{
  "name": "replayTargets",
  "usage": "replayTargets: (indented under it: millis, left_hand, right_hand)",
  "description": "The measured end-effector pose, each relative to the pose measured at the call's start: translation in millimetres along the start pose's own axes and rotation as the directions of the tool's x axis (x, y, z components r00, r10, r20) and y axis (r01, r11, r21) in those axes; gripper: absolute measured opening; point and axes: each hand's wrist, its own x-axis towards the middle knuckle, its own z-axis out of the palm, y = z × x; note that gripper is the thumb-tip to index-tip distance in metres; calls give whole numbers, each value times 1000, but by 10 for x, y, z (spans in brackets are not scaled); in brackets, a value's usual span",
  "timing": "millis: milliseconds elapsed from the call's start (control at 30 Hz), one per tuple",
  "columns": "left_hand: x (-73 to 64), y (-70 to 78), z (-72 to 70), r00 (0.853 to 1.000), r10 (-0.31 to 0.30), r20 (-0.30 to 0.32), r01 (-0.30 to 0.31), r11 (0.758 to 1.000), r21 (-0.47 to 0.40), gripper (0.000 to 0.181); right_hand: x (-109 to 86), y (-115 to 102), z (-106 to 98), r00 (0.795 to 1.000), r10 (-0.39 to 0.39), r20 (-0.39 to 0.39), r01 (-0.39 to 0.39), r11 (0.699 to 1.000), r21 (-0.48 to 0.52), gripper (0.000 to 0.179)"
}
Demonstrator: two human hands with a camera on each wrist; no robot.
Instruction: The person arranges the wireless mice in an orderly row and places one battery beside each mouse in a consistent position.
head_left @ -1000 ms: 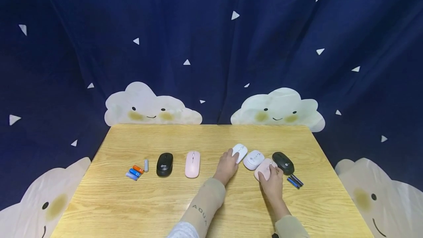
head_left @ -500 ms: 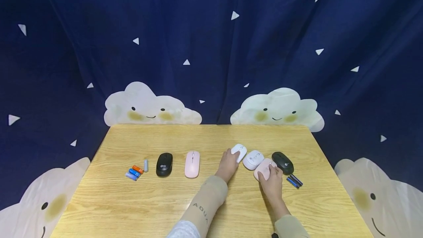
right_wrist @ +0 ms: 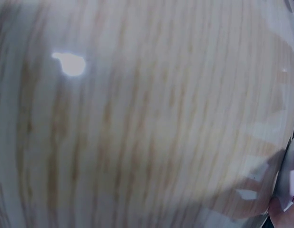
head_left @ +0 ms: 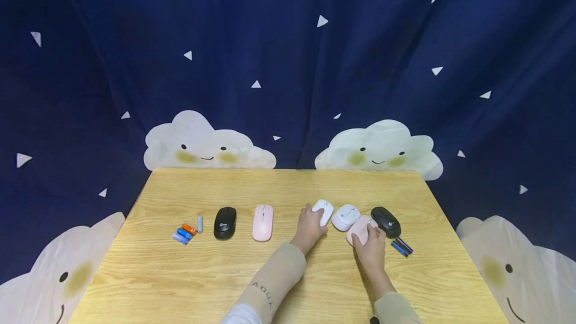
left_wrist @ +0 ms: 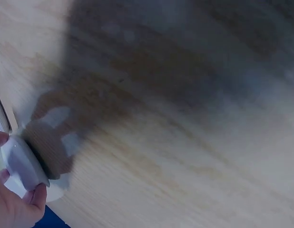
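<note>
My left hand (head_left: 310,228) grips a white computer mouse (head_left: 324,209) by its sides. The left wrist view shows fingers and thumb on either side of that mouse (left_wrist: 23,162). To its right sits a second white mouse (head_left: 345,217), apart from it. My right hand (head_left: 372,253) holds a pale pink mouse (head_left: 357,230), thumb on one side and fingers on the other. This pink mouse lies close against the second white mouse. Only a sliver of the right hand (right_wrist: 283,216) enters the right wrist view's lower corner. Beyond the right fingers is a black mouse (head_left: 385,222).
Two dark blue batteries (head_left: 402,247) lie near the right black mouse. On the left half of the wooden table (head_left: 189,289) are another pink mouse (head_left: 263,223), another black mouse (head_left: 225,223) and several batteries (head_left: 184,234). A dark blue curtain (head_left: 288,64) hangs behind the table.
My left hand has drawn the white mouse slightly left and nearer, widening its gap from the second white mouse. The right hand stays on the pink mouse.
</note>
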Motion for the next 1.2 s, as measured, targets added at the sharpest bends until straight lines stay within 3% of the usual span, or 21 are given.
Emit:
replayTargets:
  millis: [167,300,600,900,1200]
  left_hand:
    - [-97,-57,7,995,-35,-97,28,997,-74,54]
    - [-178,-112,-4,981,-70,-182,43,988,-147,53]
    - [-321,-198,10,956,-172,-236,106,957,-270,55]
    - [-382,-169,34,933,-211,-291,142,961,-238,52]
    - [-402,-159,79,929,-230,-290,171,961,-217,50]
  right_hand:
    - [-3,-6,3,1000,-4,1,4,1000,3,62]
    - [-1,1,8,1000,-3,1,3,1000,-1,62]
    - [10,18,29,1000,2,3,-2,1000,-13,62]
    - [1,-21,-11,1000,7,18,-7,1000,5,62]
    - [0,-14,-3,1000,14,24,-14,1000,1,62]
